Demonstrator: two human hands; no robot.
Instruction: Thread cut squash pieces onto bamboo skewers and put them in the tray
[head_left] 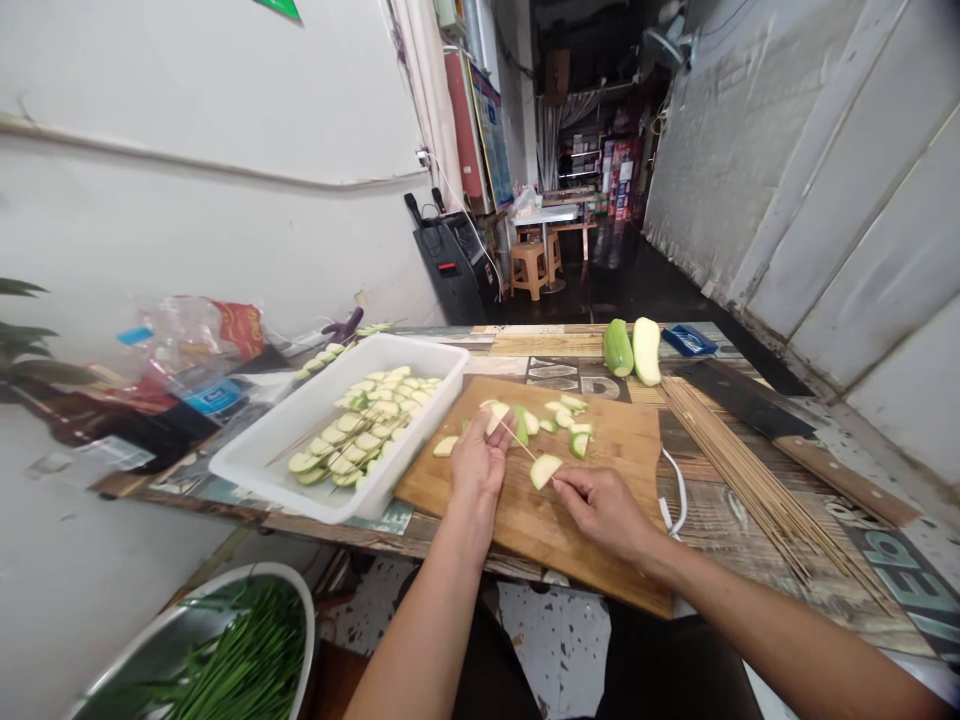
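Observation:
My left hand [480,455] is closed on a pale zucchini slice [495,415], held by its fingertips above the wooden cutting board [630,440]. A thin bamboo skewer [519,439] runs from that slice down towards my right hand [604,508], which pinches its near end. One half-round zucchini slice [545,470] sits on the skewer just beside my right fingertips. Behind my hands, several cut zucchini pieces [566,405] lie scattered on the board, and a single slice [445,447] rests left of my left hand. Skewered slices [367,425] are stacked in a white plastic tub [337,510].
Right of the board lie a bundle of bamboo skewers [739,475] and a cleaver [750,400]. Two zucchini halves [631,350] and a blue dish [689,340] are at the table's far edge. Bottles [214,395] stand left; a metal bowl [309,625] of green stalks sits below.

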